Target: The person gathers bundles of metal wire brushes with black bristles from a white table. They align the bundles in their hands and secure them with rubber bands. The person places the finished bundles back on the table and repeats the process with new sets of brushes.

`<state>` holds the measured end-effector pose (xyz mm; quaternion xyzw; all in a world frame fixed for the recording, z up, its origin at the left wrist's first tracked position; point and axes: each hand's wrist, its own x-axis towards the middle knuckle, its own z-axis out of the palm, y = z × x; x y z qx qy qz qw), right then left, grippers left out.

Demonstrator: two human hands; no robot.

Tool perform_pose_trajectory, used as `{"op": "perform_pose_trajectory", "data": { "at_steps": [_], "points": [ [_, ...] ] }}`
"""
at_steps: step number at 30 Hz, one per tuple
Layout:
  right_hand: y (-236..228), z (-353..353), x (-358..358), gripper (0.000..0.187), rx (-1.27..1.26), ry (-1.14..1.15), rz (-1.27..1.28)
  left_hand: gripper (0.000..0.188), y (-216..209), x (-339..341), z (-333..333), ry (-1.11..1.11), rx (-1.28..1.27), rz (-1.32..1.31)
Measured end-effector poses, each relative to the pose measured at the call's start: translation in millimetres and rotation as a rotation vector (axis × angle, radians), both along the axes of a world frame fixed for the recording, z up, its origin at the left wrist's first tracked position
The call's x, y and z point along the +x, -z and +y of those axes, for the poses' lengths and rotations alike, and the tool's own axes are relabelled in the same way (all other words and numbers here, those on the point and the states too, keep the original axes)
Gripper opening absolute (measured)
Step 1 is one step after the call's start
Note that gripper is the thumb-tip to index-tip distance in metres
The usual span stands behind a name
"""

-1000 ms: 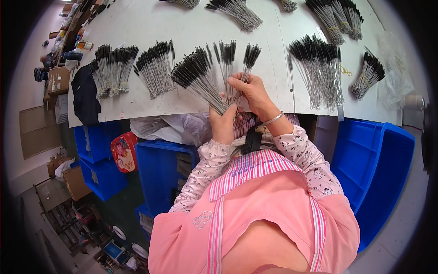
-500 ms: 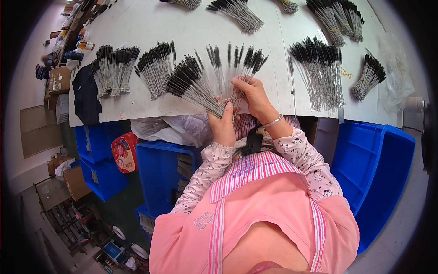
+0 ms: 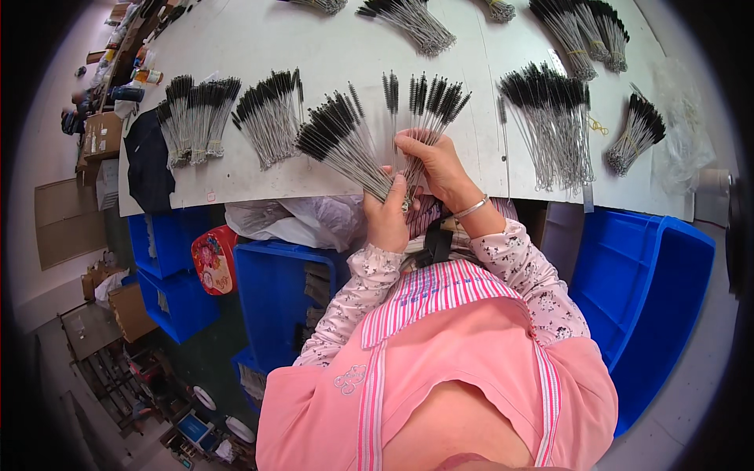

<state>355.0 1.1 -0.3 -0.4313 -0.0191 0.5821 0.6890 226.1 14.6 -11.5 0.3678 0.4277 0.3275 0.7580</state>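
My left hand is closed round the wire ends of a fanned bunch of bottle brushes, thin twisted-wire stems with black bristle tips spreading up and to the left. My right hand pinches the stems of a second, smaller spread of the same brushes, which leans to the right. Between the two spreads a couple of brushes stand nearly upright. Both hands are close together just above the near table edge. The fingers partly hide where the stems meet.
On the white table lie more brush piles: two at left, a large one at right, and a tied bundle. Several bundles sit farther back. Blue crates stand below the near edge, beside a white plastic bag.
The left-hand fan has shifted slightly right, toward my right hand. The upright brushes between the spreads have moved right, and the right-hand spread looks fuller.
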Motion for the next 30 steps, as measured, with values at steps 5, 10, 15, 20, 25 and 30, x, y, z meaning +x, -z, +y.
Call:
{"op": "perform_pose_trajectory", "data": {
  "at_steps": [5,10,15,20,25,30],
  "points": [
    [1.9,-0.5,2.8,0.026,0.021,0.064,0.107,0.037,-8.2,-0.8,4.2,0.113,-0.022,-0.018],
    [10.4,1.5,1.3,0.032,0.059,0.075,-0.018,0.037,-9.0,-5.8,10.7,0.255,-0.075,-0.103],
    [13.8,2.3,3.4,0.036,0.053,0.071,-0.152,0.032,-10.1,-6.2,12.7,0.324,-0.042,-0.058],
    [10.9,1.4,1.7,0.030,0.042,0.091,-0.108,0.032,-6.7,-9.6,17.5,0.379,-0.074,-0.092],
    [8.7,-1.1,5.9,0.027,0.085,0.036,0.047,0.034,-9.1,-7.6,16.4,0.326,-0.045,-0.115],
    [6.7,-1.0,3.6,0.025,0.099,-0.013,0.005,0.044,-8.2,-5.6,15.2,0.315,0.009,-0.010]
  ]
}}
